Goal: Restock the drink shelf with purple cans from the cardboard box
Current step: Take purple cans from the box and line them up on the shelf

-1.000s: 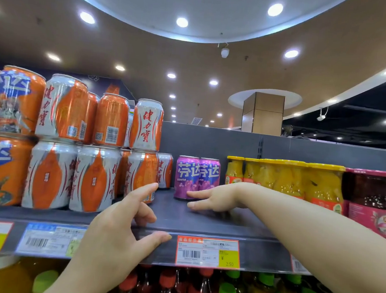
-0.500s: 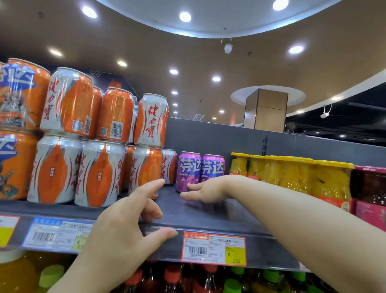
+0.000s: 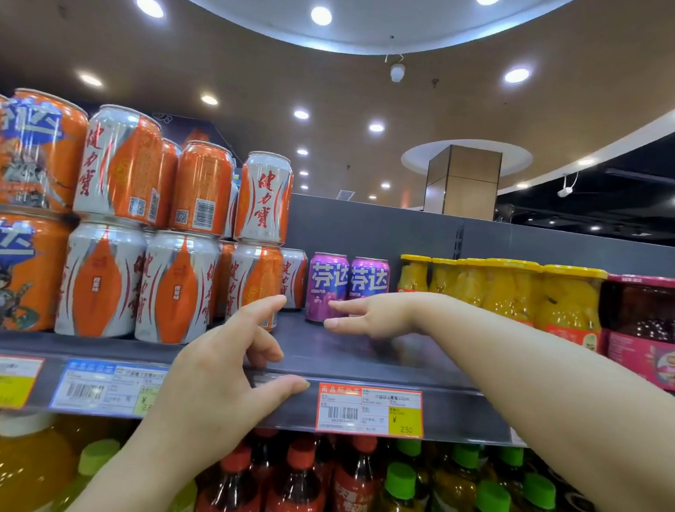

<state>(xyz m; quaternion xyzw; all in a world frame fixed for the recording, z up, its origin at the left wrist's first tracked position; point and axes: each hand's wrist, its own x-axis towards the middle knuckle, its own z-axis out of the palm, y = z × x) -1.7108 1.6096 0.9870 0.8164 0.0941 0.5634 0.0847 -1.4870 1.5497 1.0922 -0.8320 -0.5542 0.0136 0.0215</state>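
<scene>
So far only two purple cans [image 3: 346, 287] stood on the drink shelf [image 3: 360, 358], side by side at the back, upright, labels facing out. Bare grey shelf ran in front of them to the lip, so by my read the slot was barely started & most of the restock was left. Cardboard box: not in view, can't say how many cans remained in it.

Right hand [image 3: 367, 314] reached across w/ fingers extended toward the left-hand purple can, fingertips at or touching its lower front; nothing gripped, hand open & flat-ish. Contact vs. just beside: too close to call. Left hand [image 3: 217, 371] sat at the shelf's front edge, thumb over the price-strip rail, fingers spread & loosely curled above the deck, empty.

To the left of the purple pair: silver-orange cans [image 3: 180, 288] stacked two high, packed to the front. To the right: yellow-lidded jars [image 3: 566, 302], then dark jars w/ pink labels [image 3: 645, 332]. Orange price tag [image 3: 370, 410] sat under the gap; bottles [image 3: 401, 503] filled the tier below.
</scene>
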